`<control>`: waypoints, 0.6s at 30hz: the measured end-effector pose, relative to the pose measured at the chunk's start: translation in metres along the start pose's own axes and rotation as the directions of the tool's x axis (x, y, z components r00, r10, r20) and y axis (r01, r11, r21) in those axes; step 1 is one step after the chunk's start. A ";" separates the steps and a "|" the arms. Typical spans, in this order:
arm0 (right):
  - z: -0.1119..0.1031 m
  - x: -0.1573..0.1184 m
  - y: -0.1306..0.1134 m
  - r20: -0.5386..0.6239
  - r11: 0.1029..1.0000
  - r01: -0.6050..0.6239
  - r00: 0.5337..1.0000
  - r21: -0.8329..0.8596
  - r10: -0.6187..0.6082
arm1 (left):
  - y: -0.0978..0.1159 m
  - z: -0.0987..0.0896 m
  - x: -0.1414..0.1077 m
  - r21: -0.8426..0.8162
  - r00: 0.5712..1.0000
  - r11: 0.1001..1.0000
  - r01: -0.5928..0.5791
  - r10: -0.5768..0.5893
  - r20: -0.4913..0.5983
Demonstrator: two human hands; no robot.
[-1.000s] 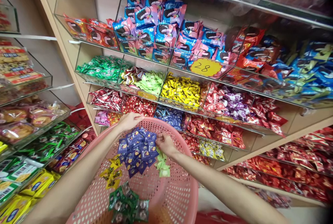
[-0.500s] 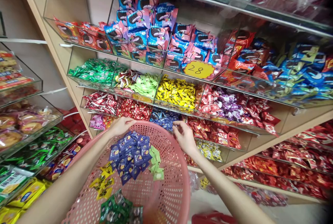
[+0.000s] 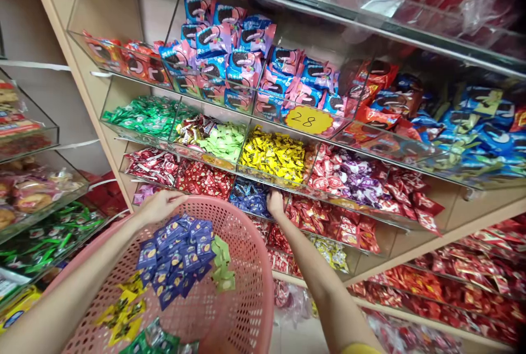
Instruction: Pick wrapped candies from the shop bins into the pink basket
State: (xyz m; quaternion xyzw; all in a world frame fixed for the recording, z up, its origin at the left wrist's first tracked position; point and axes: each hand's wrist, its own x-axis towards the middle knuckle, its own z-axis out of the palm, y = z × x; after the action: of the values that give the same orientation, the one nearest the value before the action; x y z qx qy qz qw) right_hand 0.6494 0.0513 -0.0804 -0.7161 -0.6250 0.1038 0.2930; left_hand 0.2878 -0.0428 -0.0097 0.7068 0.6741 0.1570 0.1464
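My left hand (image 3: 160, 206) grips the far rim of a pink perforated plastic basket (image 3: 246, 250), fingers closed over the edge. Inside the basket lie purple-blue candy packets (image 3: 181, 255), yellow wrapped candies (image 3: 123, 307), light green packets (image 3: 222, 266) and green packets (image 3: 152, 338). My right hand (image 3: 274, 201) reaches into a low shelf compartment, at the right side of the dark blue candies (image 3: 250, 195). Its fingers are hidden among the candies and behind the shelf edge, so whether it grasps any does not show.
Clear-fronted shelves hold green candies (image 3: 142, 115), yellow candies (image 3: 273, 154), red packets (image 3: 205, 178) and blue-pink cookie packs (image 3: 213, 41). A yellow price tag (image 3: 309, 119) reads 28. Another shelf unit with packaged snacks (image 3: 36, 195) stands at the left.
My right hand has gone from above the basket's right rim into the blue candy compartment. The basket, with my left hand on it, has shifted left and slightly down in view.
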 end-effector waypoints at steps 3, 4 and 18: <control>0.006 0.024 0.004 0.005 0.994 -0.065 0.998 -0.093 0.066 | -0.007 -0.009 -0.009 0.039 0.997 0.996 0.081 -0.081 -0.012; 0.008 0.029 0.005 0.006 0.990 -0.080 0.997 -0.117 0.081 | -0.009 -0.012 -0.012 0.051 0.994 0.993 0.108 -0.107 -0.014; 0.029 0.018 0.000 -0.042 0.981 -0.084 0.996 -0.174 0.078 | -0.006 -0.015 -0.013 0.049 0.996 0.995 0.083 -0.083 -0.010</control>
State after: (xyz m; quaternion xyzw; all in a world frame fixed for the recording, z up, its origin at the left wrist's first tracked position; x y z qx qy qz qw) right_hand 0.6381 0.0768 -0.0997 -0.7656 -0.5970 0.0476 0.2350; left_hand 0.2759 -0.0551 0.0015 0.6809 0.7072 0.1365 0.1326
